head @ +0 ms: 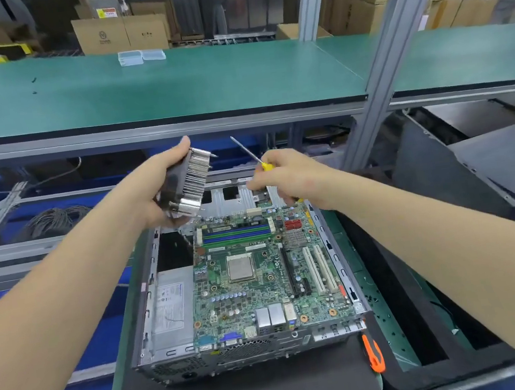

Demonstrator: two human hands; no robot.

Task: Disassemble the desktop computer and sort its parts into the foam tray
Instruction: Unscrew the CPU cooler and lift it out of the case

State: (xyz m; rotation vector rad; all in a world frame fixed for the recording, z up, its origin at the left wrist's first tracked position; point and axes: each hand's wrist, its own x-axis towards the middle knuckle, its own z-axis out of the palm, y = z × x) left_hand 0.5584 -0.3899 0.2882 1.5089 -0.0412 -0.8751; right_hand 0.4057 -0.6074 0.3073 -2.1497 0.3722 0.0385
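Desktop computer case (148,310), lid off, flat on the table (121,373) at centre; inside it the motherboard (263,295) with bare CPU (240,267) and, to the left, the power supply (171,307). Finned heatsink (190,179), held clear above the case's far left corner, left hand (147,189) fingers curled round it; yellow-handled screwdriver (267,165), right hand (293,177) fingers wrapped about its handle, shaft pointing up and away. Black foam tray (389,282) just right of the case; orange-handled tool (374,356) lying by the case's near right corner.

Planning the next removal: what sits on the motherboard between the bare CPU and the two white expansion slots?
In the head view, a long black expansion slot runs between the CPU and the white slots.
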